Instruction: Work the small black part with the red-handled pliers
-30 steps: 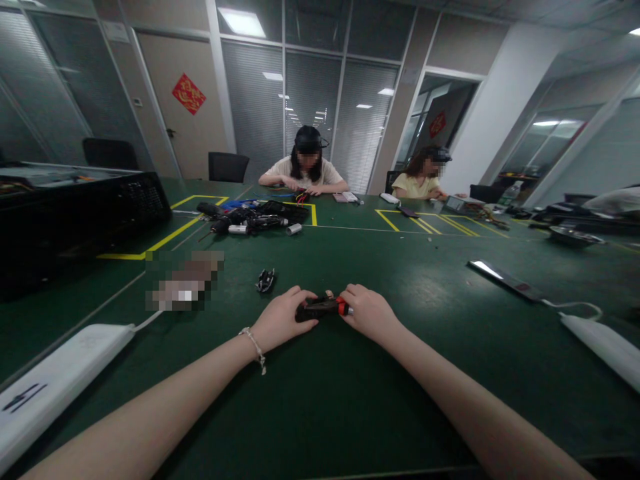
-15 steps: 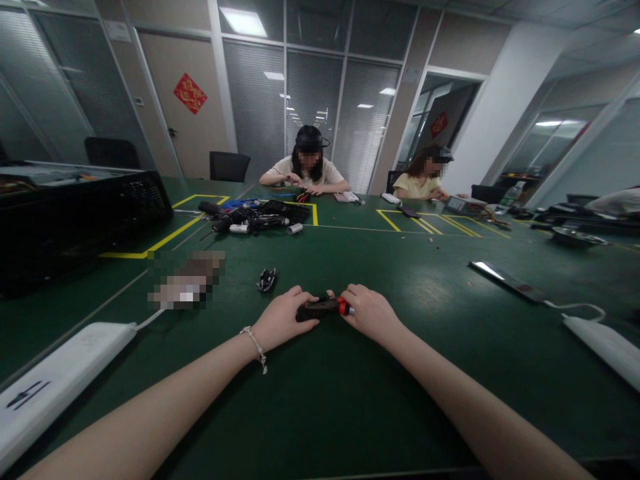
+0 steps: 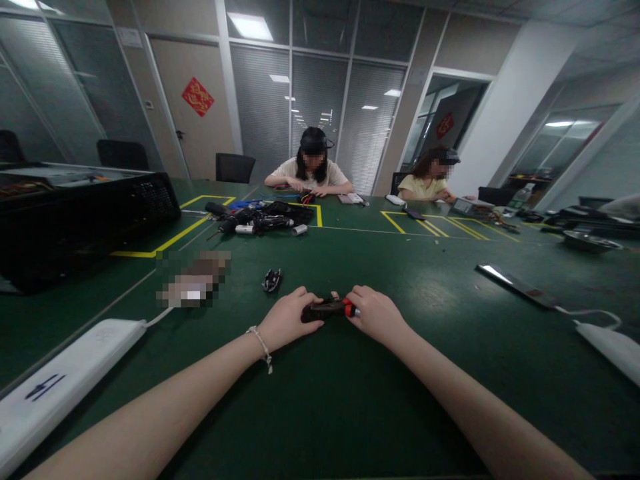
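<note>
Both of my hands rest on the green table (image 3: 325,400) around a small black part with a red piece at its right end (image 3: 327,309). My left hand (image 3: 285,321) is curled over its left end, fingers wrapped on it. My right hand (image 3: 376,315) pinches the right end at the red piece. A small tan bit sticks up from the top of the part. A bead bracelet sits on my left wrist. A small black and white component (image 3: 272,280) lies on the table just beyond my left hand.
A white power strip (image 3: 60,383) lies at the near left, another white block with cable (image 3: 607,347) at the right beside a flat phone-like slab (image 3: 515,284). A black case (image 3: 85,213) stands far left. A pile of black parts (image 3: 255,219) sits ahead. Two people work across the table.
My hands and the black part stay in the same grip; only the view has shifted slightly to the left.
</note>
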### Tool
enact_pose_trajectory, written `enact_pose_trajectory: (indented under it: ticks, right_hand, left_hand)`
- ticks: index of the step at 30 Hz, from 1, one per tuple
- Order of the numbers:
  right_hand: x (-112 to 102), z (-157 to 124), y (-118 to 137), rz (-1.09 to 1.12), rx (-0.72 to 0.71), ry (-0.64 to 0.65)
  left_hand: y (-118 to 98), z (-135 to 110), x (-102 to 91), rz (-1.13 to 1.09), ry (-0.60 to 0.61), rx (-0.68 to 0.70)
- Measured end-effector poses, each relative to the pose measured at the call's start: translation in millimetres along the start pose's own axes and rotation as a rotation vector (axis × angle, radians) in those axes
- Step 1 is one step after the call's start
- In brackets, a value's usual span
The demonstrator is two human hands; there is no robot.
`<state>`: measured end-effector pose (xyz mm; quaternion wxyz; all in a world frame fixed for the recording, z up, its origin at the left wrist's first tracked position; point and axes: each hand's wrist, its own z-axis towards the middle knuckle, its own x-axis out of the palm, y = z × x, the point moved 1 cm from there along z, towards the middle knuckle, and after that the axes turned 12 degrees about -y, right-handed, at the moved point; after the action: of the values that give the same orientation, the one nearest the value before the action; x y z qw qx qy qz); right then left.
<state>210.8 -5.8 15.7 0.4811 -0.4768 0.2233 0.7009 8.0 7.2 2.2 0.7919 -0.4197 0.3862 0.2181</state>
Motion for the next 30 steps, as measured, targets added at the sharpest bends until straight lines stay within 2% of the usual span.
enact_pose_trajectory:
  ticks: [15, 30]
  right_hand:
    - [1.3, 0.6, 0.3, 0.017, 0.007, -0.013]
    - [0.4, 0.0, 1.1, 0.019, 0.014, -0.002]
  left_hand:
    - [0.1, 0.0, -1.0, -0.025, 0.020, -0.037]
    - [-0.4, 0.1, -1.6, -0.032, -0.004, 0.001]
